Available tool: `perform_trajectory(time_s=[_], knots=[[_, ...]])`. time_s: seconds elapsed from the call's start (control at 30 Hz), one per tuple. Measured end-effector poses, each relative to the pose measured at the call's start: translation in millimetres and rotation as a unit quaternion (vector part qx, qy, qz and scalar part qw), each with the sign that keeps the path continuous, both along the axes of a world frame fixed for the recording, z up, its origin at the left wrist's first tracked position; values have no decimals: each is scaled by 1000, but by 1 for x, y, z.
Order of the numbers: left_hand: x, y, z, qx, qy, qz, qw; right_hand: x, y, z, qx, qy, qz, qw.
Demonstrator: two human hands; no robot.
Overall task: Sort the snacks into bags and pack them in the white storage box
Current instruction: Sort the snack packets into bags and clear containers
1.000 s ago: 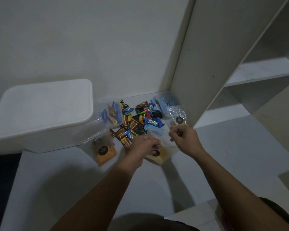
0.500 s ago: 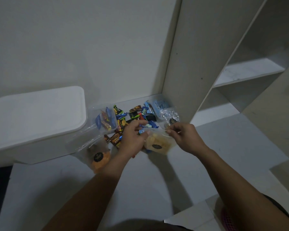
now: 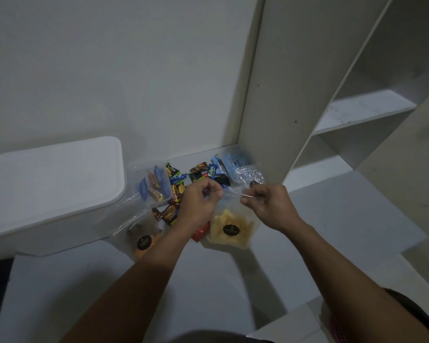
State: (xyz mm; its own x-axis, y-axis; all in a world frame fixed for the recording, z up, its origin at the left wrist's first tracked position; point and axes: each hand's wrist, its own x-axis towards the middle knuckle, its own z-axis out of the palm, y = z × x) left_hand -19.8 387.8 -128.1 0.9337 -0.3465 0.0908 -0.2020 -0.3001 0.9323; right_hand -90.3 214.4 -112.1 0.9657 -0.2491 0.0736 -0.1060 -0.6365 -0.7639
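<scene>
We see both hands pinching the top edge of a clear bag of yellow chips (image 3: 230, 230), which hangs lifted just right of the loose snack pile (image 3: 196, 179). The left hand (image 3: 200, 205) has its fingers curled and grips the bag's left top corner between thumb and fingertips. The right hand (image 3: 270, 206) does the same on the bag's right top corner, thumb and forefinger closed on the strip. The bag's mouth is stretched taut between the two hands; we cannot tell whether the seal is closed. A round dark label sits on the bag's front.

The snack pile, small wrapped sweets in blue, green, brown and orange, lies against the wall. A red wrapper (image 3: 201, 232) shows at the near edge of the pile, partly under the left wrist. Left of the pile sits a clear bag holding a few wrapped sweets (image 3: 154, 185), and nearer to us than that a clear bag of orange snacks (image 3: 140, 237) with a similar dark label. At the pile's right are a light blue packet (image 3: 235, 160) and a clear crinkled bag (image 3: 249, 173).

The white storage box (image 3: 50, 186) stands left of the pile with its lid on, the two left bags just beside it. Right of the pile rises a pale shelf unit (image 3: 357, 112).
</scene>
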Motion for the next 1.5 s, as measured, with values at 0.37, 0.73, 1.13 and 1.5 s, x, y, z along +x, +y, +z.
perform_trajectory(time_s=[0.37, 0.73, 1.13, 1.5], knots=[[4, -6, 0, 28, -13, 10, 999, 10, 3, 3, 33, 21, -2, 999], [8, -1, 4, -4, -15, -12, 1000, 19, 2, 6, 85, 27, 24, 996], [17, 19, 12, -10, 25, 0, 1000, 41, 3, 4, 72, 41, 25, 996], [18, 36, 13, 21, 55, 54, 997, 53, 4, -1, 88, 36, 47, 994]])
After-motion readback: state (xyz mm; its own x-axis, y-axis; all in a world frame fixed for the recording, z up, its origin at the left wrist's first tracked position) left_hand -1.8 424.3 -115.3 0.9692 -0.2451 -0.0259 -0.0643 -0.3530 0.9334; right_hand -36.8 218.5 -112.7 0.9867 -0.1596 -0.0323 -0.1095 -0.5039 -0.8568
